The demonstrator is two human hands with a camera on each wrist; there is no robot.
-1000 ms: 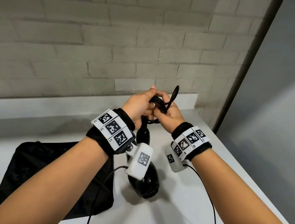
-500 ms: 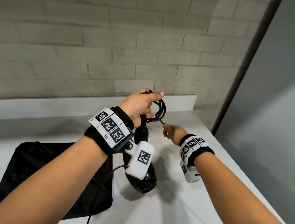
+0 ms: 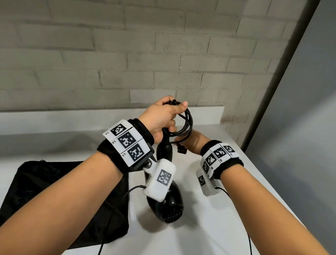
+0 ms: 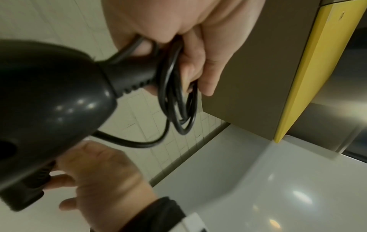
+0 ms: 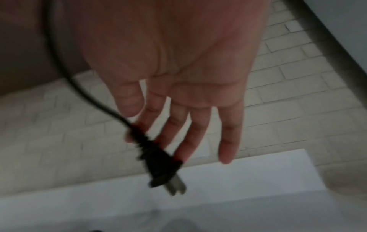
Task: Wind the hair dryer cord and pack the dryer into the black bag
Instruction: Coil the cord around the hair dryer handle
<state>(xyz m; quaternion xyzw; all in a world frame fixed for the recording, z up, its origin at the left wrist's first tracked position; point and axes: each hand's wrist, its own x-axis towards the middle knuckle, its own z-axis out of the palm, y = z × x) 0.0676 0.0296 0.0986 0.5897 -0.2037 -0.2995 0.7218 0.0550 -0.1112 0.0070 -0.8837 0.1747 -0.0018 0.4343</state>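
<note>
My left hand [image 3: 159, 118] is raised above the white table [image 3: 190, 251] and grips the wound loops of black cord [image 3: 187, 121] together with the end of the hair dryer's handle. The black hair dryer [image 3: 171, 206] hangs down from it, grille toward me. In the left wrist view the fingers curl round the cord coil [image 4: 174, 102] and the dryer [image 4: 49, 102] fills the left side. My right hand [image 3: 193, 144] is just below the coil with its fingers straight. The plug [image 5: 160, 169] dangles in front of the right fingers [image 5: 198, 125]. The black bag [image 3: 50, 197] lies flat at left.
A grey brick wall [image 3: 130, 49] with a white ledge stands behind the table. The table's right edge [image 3: 291, 214] runs diagonally beside a grey wall. Thin black cables [image 3: 251, 254] run from my wrist cameras along both forearms.
My right hand pulled away to the right with the cord end, then came back under the coil and straightened its fingers. The plug now hangs loose. My left hand rose slightly, keeping its grip.
</note>
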